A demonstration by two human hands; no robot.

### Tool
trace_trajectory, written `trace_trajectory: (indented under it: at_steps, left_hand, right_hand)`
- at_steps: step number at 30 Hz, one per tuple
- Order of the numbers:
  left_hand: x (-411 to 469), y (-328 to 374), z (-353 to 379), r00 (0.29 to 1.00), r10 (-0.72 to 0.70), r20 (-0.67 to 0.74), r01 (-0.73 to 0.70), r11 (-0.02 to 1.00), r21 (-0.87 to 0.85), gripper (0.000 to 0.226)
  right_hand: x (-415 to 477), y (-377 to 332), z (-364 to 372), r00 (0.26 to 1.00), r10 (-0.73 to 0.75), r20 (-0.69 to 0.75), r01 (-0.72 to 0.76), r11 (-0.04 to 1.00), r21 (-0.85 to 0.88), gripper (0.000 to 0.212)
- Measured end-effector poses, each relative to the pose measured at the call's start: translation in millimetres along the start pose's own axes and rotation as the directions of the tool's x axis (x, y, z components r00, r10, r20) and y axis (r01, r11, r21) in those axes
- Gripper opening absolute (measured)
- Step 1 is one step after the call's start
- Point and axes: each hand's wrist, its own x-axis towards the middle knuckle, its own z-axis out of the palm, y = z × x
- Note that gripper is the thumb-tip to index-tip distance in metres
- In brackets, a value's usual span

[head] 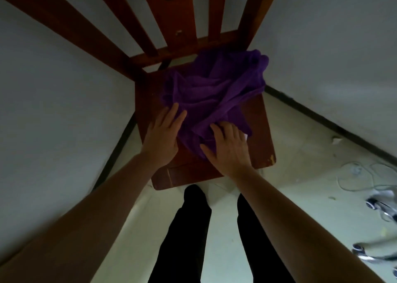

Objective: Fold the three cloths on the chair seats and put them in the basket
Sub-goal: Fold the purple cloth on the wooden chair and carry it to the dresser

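Pale walls meet in a corner behind a wooden chair (261,132), whose slatted back rises toward the camera's top edge. On the seat lies a purple cloth (212,93), crumpled in a heap, stretched roughly from the far right corner of the seat toward the near middle. Both hands reach it at its near edge. The left hand (164,136) lies flat with fingers spread at the cloth's near left border, partly on bare wood. The right hand (227,147) rests open, palm down, on the near tail of the cloth. Neither pinches fabric yet. Most of the cloth lies beyond the fingertips, so spreading it likely means drawing outward. Cables (363,175) trail on the floor to the right, well apart. No basket shows.
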Motion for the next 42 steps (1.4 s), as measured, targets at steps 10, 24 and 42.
trace_trajectory:
  at_steps: [10, 24, 42]
  left_hand:
    - [22.6, -9.2, 28.6, 0.994, -0.087, 0.061, 0.080, 0.991, 0.110, 0.067]
    - [-24.9, 25.9, 59.1, 0.879, -0.206, -0.431, 0.208, 0.977, -0.042, 0.030]
    - [-26.9, 19.5, -59.2, 0.753, -0.319, -0.575, 0.315, 0.943, -0.110, 0.072]
  right_hand:
    - [-26.8, 26.1, 24.5, 0.994, -0.035, 0.099, 0.044, 0.995, -0.087, 0.032]
    - [-41.2, 94.5, -8.6, 0.896, 0.420, -0.142, -0.310, 0.822, 0.478, 0.028]
    - [0.5, 76.7, -127.6, 0.847, 0.170, -0.503, 0.134, 0.849, 0.512, 0.035]
